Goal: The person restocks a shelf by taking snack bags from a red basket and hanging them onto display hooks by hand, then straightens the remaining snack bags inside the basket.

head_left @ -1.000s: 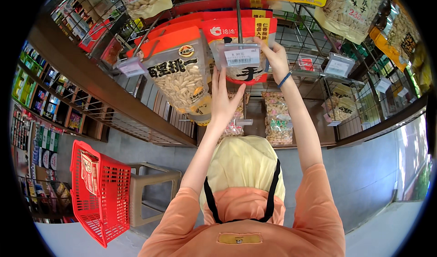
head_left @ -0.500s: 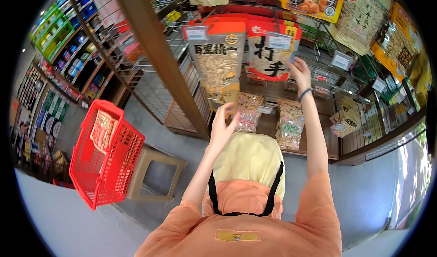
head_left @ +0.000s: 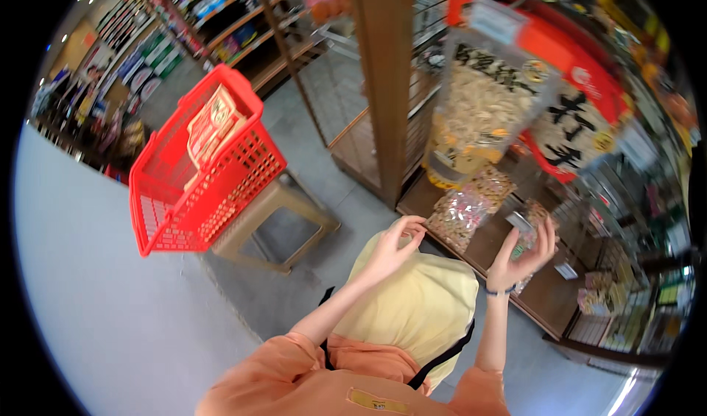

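Note:
My left hand [head_left: 398,247] hovers over the pale yellow apron [head_left: 420,302], fingers loosely bent and thumb apart, holding nothing. To its right, my right hand [head_left: 523,258] is raised with fingers spread, also without anything in it. Beyond the hands hang a grey see-through bag of pale seeds [head_left: 482,103] and a red bag with a window [head_left: 567,132]. Neither hand touches them. Lower down, a clear bag of small brownish snacks [head_left: 471,206] lies on the bottom shelf. Another snack bag [head_left: 536,215] is partly hidden behind my right hand.
At left, a red shopping basket [head_left: 250,169] rests on a beige plastic stool [head_left: 276,221]. Inside it is a red and cream packet [head_left: 210,132]. A brown rack post [head_left: 379,77] rises between the stool and the hanging bags. Stocked shelves [head_left: 243,22] stand farther back.
My view has turned left, so basket and rack appear farther right. My right hand has come away from the red bag, and both hands have drawn back toward my body.

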The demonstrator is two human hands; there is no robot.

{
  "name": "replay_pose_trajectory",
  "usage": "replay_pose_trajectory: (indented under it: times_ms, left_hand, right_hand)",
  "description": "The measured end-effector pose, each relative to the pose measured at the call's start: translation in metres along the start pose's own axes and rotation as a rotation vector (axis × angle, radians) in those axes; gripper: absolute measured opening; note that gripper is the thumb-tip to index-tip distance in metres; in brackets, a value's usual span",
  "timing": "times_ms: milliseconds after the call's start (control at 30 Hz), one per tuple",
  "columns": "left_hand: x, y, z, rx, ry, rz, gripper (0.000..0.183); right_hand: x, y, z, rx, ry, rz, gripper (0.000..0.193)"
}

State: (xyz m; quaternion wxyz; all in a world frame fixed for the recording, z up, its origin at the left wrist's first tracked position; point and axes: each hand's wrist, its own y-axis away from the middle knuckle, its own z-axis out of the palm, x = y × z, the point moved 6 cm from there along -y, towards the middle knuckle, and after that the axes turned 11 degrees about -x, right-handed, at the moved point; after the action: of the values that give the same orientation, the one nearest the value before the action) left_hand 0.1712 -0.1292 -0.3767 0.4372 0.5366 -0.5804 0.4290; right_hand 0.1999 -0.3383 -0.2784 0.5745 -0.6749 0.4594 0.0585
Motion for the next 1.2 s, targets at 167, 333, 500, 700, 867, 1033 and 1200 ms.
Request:
replay_pose_trajectory:
  times_ms: [167, 333, 500, 700, 867, 1033, 1200]
  left_hand:
    - [0.041, 0.022, -0.046, 0.056, -0.029, -0.119, 0.024]
    - [0.101, 0.038, -0.08, 0.053, -0.334, -0.078, 0.024]
    - [0.106, 0.081, -0.086, 0.128, -0.32, -0.237, 0.025]
    - [0.099, 0.17, -0.061, -0.248, -0.633, -0.667, 0.036]
    - [0.147, 0.226, -0.079, -0.287, -0.512, -0.946, 0.038]
    - [0.214, 0.292, -0.088, -0.095, -0.334, -0.958, 0.039]
    - [0.247, 0.354, -0.084, 0.091, 0.115, -1.097, 0.038]
  right_hand:
    - [-0.051, 0.006, 0.034, -0.421, -0.252, -0.317, 0.039]
    - [-0.13, 0.02, 0.072, -1.013, -0.536, -0.453, 0.036]
    - [-0.179, 0.03, 0.056, -1.231, -0.527, -0.48, 0.038]
    - [-0.137, 0.07, 0.034, -1.467, -0.388, 0.352, 0.026]
    - [-0.02, 0.119, -0.075, -1.114, -0.106, 0.91, 0.021]
    - [-0.025, 0.16, -0.23, -1.207, -0.234, 1.799, 0.024]
    - [-0.082, 0.143, -0.294, -1.387, -0.015, 1.549, 0.013]
